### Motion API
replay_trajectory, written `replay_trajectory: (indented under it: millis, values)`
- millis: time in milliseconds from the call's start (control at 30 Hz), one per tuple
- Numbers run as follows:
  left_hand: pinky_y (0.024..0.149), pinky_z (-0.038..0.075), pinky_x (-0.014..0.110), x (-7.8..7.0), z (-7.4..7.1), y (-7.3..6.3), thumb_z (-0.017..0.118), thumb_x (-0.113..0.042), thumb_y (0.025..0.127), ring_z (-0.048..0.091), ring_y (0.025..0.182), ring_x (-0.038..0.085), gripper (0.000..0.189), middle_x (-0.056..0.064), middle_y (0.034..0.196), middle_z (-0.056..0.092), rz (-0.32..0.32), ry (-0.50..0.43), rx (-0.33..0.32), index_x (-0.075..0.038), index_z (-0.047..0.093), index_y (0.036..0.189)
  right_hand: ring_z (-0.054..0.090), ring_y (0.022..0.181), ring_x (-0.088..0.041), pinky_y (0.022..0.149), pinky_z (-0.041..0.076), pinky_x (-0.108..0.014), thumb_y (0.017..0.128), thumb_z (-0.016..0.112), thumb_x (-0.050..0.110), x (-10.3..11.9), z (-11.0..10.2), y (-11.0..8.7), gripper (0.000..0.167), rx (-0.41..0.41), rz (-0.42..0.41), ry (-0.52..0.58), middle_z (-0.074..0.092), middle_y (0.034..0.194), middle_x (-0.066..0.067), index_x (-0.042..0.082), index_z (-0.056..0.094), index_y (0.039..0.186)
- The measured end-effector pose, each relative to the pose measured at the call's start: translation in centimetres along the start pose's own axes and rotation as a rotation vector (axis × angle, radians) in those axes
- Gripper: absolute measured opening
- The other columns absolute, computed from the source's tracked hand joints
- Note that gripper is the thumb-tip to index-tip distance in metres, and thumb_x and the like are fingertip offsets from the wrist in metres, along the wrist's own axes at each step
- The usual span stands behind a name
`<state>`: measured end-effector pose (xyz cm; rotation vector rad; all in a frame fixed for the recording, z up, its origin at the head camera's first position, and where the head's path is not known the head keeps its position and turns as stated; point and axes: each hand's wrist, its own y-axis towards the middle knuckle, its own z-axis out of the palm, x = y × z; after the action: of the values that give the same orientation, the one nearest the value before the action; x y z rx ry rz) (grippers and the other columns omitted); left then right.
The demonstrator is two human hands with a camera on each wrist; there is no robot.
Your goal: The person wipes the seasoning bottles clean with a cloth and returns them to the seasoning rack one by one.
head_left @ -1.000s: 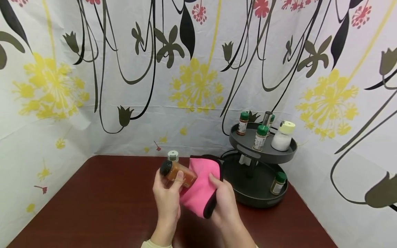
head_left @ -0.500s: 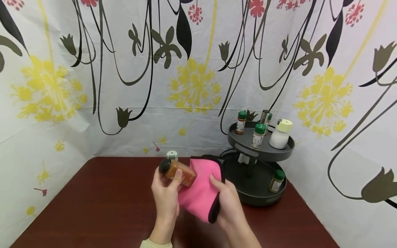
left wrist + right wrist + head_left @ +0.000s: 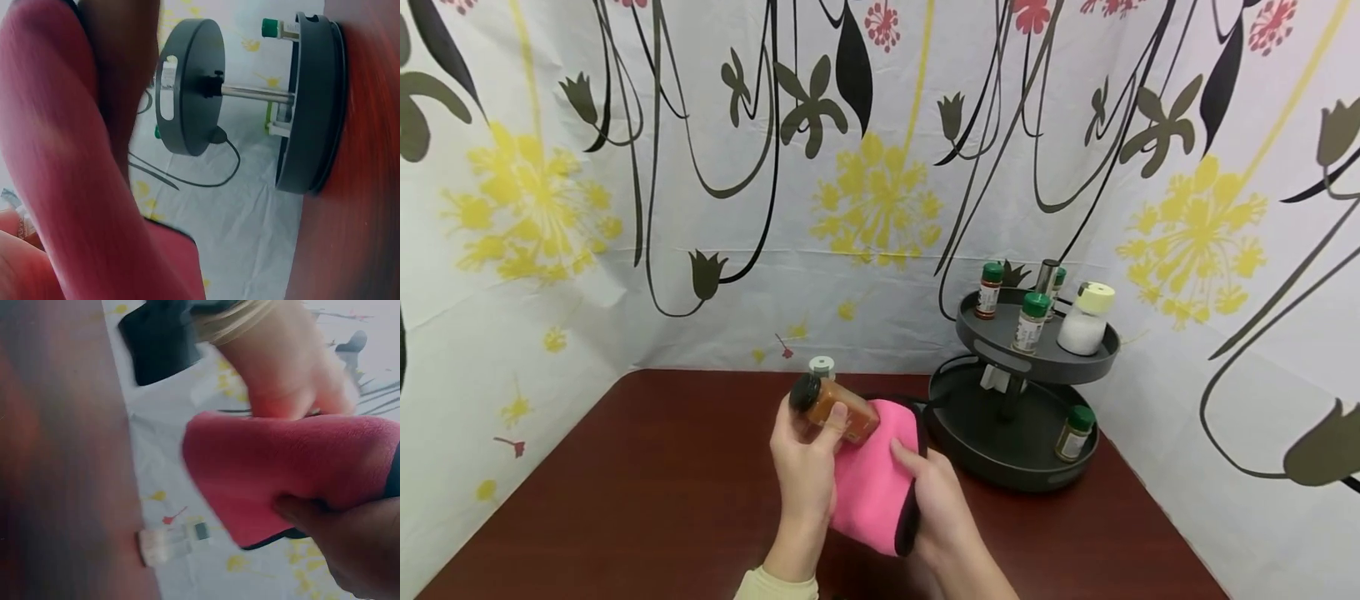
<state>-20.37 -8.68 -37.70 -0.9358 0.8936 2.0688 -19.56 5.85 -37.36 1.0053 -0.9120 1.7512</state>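
Note:
In the head view, my left hand grips a spice jar with a black cap and orange-brown contents. The jar is tilted, its cap toward the upper left. A pink cloth with black edging lies against the jar's lower end. My right hand holds this cloth by its right side, thumb on top. From the right wrist, the folded cloth hides the jar and the left hand's fingertips. The cloth also covers much of the left wrist view.
A dark two-tier round rack stands at the right rear of the table. It bears several green-capped spice jars and a white jar with a pale yellow lid. Behind the held jar is a white-capped jar. A patterned curtain backs the table.
My right hand and the cloth have shifted slightly left and down against the jar. The left hand keeps its grip on the jar, which stays nearly in place.

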Motion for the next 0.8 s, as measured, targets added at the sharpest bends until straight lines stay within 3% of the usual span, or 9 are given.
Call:
replay_trajectory:
  millis: [133,300,533,800]
  values:
    - [0.078,0.064,0.028,0.2,-0.3,0.1,0.074,-0.001,0.098,0.067,0.098,0.013,0.042,0.005,0.112,0.07,-0.026,-0.021,-0.026,0.001,0.059,0.137,0.069,0.108,-0.014,0.093,0.058,-0.036,0.109,0.058,0.036,1.3,0.2,-0.7,0.049,-0.05,-0.044,0.001,0.073,0.118,0.0,0.007,0.048,0.147]
    - [0.083,0.063,0.028,0.0,0.0,-0.4,0.073,-0.005,0.099,0.067,0.102,0.014,0.046,0.005,0.116,0.069,-0.047,-0.043,0.017,0.002,0.056,0.141,0.067,0.109,-0.014,0.095,0.057,-0.036,0.109,0.058,0.036,2.6,0.3,0.2,0.044,-0.097,-0.102,0.036,0.071,0.119,0.001,0.009,0.051,0.143]
    - [0.087,0.063,0.028,0.2,0.8,0.0,0.073,-0.003,0.099,0.067,0.105,0.015,0.047,0.005,0.116,0.069,0.0,-0.032,0.048,0.002,0.055,0.142,0.063,0.122,-0.016,0.102,0.056,-0.036,0.109,0.058,0.038,1.7,0.2,1.0,0.053,-0.048,-0.059,0.079,0.066,0.137,-0.002,0.012,0.043,0.153]
    - [0.083,0.064,0.027,0.8,0.5,0.7,0.073,0.001,0.098,0.069,0.106,0.014,0.045,0.007,0.116,0.069,-0.01,-0.004,0.022,0.001,0.057,0.14,0.067,0.11,-0.014,0.097,0.056,-0.036,0.109,0.058,0.035,2.9,-0.4,-1.1,0.048,-0.031,-0.032,0.027,0.071,0.12,0.001,0.007,0.046,0.146]
